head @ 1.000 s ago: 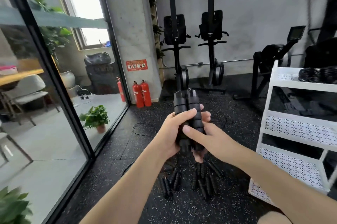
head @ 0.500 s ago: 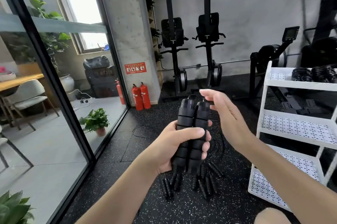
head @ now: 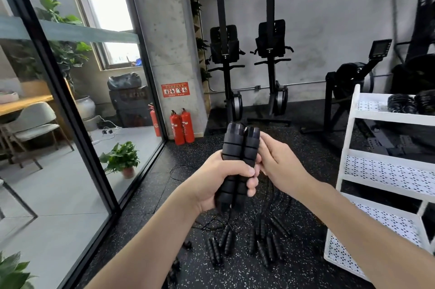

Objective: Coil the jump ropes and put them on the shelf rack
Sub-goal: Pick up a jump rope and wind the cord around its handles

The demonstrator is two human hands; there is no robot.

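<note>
Two black jump rope handles (head: 237, 161) stand upright side by side, raised in front of the chest, with the cord hanging below toward the floor. The left hand (head: 221, 182) wraps its fingers around both handles at mid-length. The right hand (head: 280, 166) touches the right handle near its top with curled fingertips. More jump ropes (head: 247, 241) lie loose on the speckled floor below. The white shelf rack (head: 386, 166) stands at right, with coiled ropes (head: 410, 103) on its top shelf.
</note>
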